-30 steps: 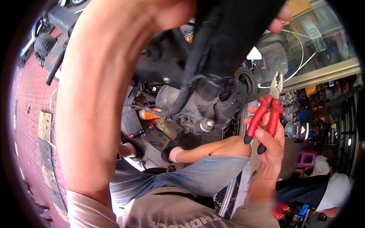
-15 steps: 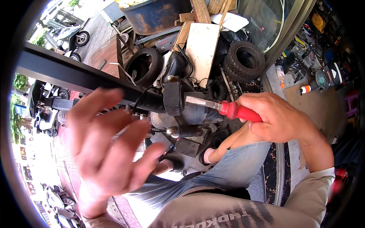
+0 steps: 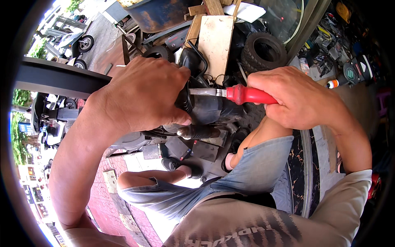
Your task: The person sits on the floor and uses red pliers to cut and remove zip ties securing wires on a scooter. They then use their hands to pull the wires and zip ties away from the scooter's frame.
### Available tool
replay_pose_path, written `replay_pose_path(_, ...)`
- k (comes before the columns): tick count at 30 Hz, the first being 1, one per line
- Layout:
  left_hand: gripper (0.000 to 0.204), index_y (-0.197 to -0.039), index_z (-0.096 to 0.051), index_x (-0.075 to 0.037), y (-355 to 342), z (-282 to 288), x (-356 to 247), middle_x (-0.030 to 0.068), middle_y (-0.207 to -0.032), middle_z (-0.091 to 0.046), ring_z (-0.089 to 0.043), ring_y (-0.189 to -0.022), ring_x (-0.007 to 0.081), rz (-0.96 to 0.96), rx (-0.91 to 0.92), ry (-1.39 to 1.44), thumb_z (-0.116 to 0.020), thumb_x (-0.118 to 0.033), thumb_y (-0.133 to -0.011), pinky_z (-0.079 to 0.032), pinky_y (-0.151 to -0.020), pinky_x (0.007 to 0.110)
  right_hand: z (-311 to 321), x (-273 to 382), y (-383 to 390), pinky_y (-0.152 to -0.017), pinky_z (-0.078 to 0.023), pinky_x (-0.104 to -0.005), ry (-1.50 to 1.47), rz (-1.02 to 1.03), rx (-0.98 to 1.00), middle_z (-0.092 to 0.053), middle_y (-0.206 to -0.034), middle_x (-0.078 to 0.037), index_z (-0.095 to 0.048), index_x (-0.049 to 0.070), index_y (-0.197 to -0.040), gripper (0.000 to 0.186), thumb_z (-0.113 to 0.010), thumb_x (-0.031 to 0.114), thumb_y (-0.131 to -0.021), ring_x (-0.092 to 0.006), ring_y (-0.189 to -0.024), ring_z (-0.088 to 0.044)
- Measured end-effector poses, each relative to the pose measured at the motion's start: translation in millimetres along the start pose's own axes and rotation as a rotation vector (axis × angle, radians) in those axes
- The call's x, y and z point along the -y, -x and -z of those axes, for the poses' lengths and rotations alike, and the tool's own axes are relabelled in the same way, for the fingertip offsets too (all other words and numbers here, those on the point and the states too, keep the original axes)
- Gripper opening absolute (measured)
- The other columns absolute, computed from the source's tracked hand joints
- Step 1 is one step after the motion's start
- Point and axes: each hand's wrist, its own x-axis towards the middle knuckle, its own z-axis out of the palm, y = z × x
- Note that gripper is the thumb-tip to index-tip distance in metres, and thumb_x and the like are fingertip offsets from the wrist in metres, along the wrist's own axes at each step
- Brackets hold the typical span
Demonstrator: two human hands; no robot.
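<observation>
Red-handled pliers (image 3: 247, 94) lie level in my right hand (image 3: 294, 99), whose fingers are closed round the grips. The pliers' metal jaws reach left to the edge of a dark black part (image 3: 184, 99), beside my left hand. My left hand (image 3: 148, 90) is curled over that black part at the end of a long black beam (image 3: 57, 80); its fingertips are mostly hidden, with the thumb pointing right below. Under the jaws are a larger dark assembly (image 3: 205, 111) and a ribbed cylinder with a shiny end (image 3: 199, 132).
Stacked tyres (image 3: 264, 55), a pale board (image 3: 212, 45) and a rusty blue bin (image 3: 158, 16) are behind. Cluttered tools (image 3: 321, 41) lie to the right. Parked scooters (image 3: 84, 43) stand at left. Black boxes (image 3: 203, 150) lie by my feet.
My left hand came down from a raised position, then blurred and open, onto the black part. My right hand turned the pliers from upright to level and brought their jaws to that part.
</observation>
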Motion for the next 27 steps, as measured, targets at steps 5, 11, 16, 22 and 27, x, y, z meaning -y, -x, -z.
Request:
replay_pose_path(5,0.063,-0.113,-0.072,0.006,-0.3,-0.6,2.3,0.0255,-0.104,-0.077,-0.076,-0.108,0.0510,0.007,0.029,0.029,-0.103,-0.039,-0.080,-0.056,-0.097,0.058,0.0,-0.2,5.0,-0.086,-0.050,-0.0640,-0.020,0.017,0.016,-0.069,-0.090,-0.026,-0.063,-0.003,-0.106,0.027,-0.067,0.005,-0.081,-0.0541,-0.095,-0.069)
replay_pose_path(11,0.062,-0.116,-0.072,0.007,-2.8,0.6,1.6,0.0281,-0.101,-0.077,-0.076,-0.105,0.0521,0.016,0.046,0.043,-0.101,-0.037,-0.082,-0.056,-0.097,0.058,-12.5,-7.1,13.8,-0.082,-0.050,-0.0599,0.001,0.033,-0.036,-0.062,-0.095,-0.022,-0.064,-0.001,-0.111,0.038,-0.064,0.006,-0.074,-0.0527,-0.098,-0.064)
replay_pose_path(16,0.064,-0.117,-0.072,0.008,-2.7,-0.4,1.9,0.0284,-0.100,-0.077,-0.076,-0.105,0.0521,0.000,0.017,0.026,-0.101,-0.038,-0.082,-0.056,-0.097,0.058,-17.6,-7.7,16.6,-0.086,-0.051,-0.0598,0.031,0.083,-0.112,-0.064,-0.100,-0.022,-0.063,-0.001,-0.110,0.036,-0.067,0.005,-0.075,-0.0518,-0.101,-0.065)
replay_pose_path(22,0.065,-0.118,-0.072,0.007,-3.7,1.0,4.3,0.0296,-0.101,-0.076,-0.075,-0.107,0.0525,-0.016,0.042,0.036,-0.101,-0.039,-0.082,-0.056,-0.097,0.058,-16.3,6.9,17.9,-0.090,-0.053,-0.0565,0.193,0.091,-0.198,-0.068,-0.110,-0.020,-0.064,-0.001,-0.111,0.032,-0.074,0.005,-0.082,-0.0482,-0.103,-0.069)
replay_pose_path(27,0.066,-0.117,-0.072,0.008,-3.4,-1.1,4.0,0.0295,-0.102,-0.076,-0.075,-0.108,0.0537,-0.029,0.015,0.016,-0.101,-0.039,-0.081,-0.056,-0.097,0.058,-10.9,11.1,14.9,-0.094,-0.055,-0.0552,-0.108,-0.122,-0.121,-0.072,-0.114,-0.020,-0.066,0.000,-0.120,0.033,-0.080,0.005,-0.090,-0.0476,-0.110,-0.072)
